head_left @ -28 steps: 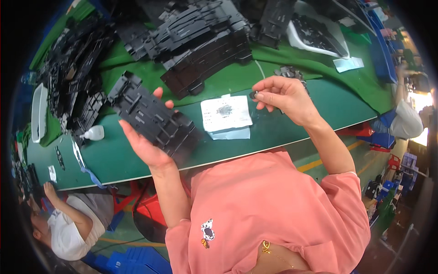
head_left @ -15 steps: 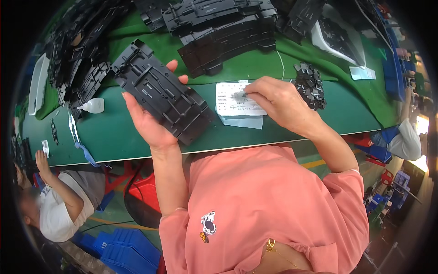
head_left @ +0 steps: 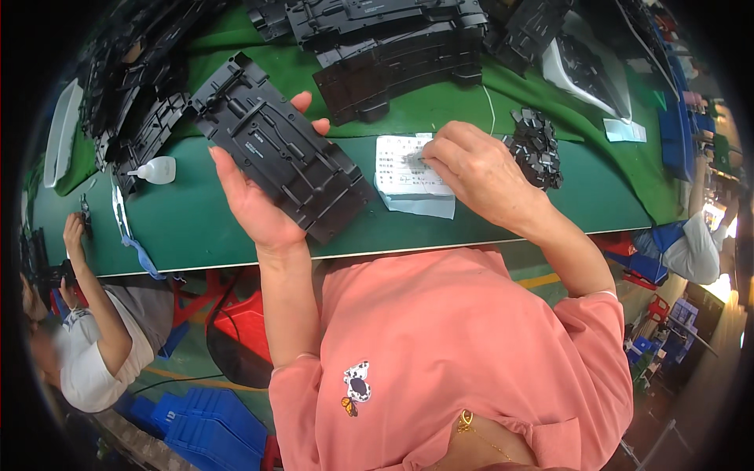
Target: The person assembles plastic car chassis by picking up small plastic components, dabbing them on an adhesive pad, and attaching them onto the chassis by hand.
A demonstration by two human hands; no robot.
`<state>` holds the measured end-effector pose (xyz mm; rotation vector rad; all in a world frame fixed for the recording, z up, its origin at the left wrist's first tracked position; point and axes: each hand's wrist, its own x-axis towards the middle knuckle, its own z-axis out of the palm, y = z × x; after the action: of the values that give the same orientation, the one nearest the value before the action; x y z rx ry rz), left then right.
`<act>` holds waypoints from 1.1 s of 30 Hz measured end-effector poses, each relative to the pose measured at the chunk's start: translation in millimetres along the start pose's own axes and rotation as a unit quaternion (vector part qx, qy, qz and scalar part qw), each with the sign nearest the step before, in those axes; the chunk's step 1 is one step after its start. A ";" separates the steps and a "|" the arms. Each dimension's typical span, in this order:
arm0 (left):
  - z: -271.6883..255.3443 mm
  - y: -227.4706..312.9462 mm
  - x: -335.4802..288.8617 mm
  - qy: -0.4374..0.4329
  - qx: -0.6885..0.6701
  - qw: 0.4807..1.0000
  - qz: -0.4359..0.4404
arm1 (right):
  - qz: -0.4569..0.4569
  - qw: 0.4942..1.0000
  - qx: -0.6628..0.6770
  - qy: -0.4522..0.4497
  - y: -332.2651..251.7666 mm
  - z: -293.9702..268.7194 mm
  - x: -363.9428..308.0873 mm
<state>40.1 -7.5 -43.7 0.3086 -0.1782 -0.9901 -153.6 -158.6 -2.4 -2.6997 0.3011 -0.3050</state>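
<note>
In my left hand is a long black moulded plastic panel, gripped from below with the thumb along its left edge and fingertips over its right edge. It tilts up and away to the left, ribbed side facing me. My right hand is closed in a pinch over a printed white paper slip. What lies between those fingertips is too small to make out. Under the slip is a pale blue sheet. A heap of small black pieces lies just right of my right hand.
More black panels are stacked on green cloth at the back, with others piled at left. A white squeeze bottle lies on the green table. A white bin holds black parts. A co-worker's hand is at far left.
The black panel has shifted slightly up in view with my left hand. My right hand stays pinched over the slip. The co-worker's hand at far left has moved up to a small dark part.
</note>
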 end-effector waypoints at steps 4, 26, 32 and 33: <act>0.0 -0.1 0.0 -0.003 0.001 1.000 0.004 | -0.012 1.000 0.001 -0.007 -2.8 3.3 1.0; 0.0 -0.6 -0.4 -0.010 -0.013 1.000 -0.003 | -0.066 0.993 -0.055 0.078 7.1 0.2 -6.8; 1.4 1.2 -0.8 -0.005 -0.003 1.000 0.005 | -0.126 0.987 -0.092 0.037 3.2 0.1 -5.7; 1.8 1.9 -0.8 -0.006 -0.001 1.000 0.002 | -0.124 0.987 -0.091 0.036 3.5 -0.8 -5.6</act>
<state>40.7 -6.2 -41.4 0.3009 -0.1884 -0.9883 -159.7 -160.7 -4.1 -2.9138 0.0106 -0.4676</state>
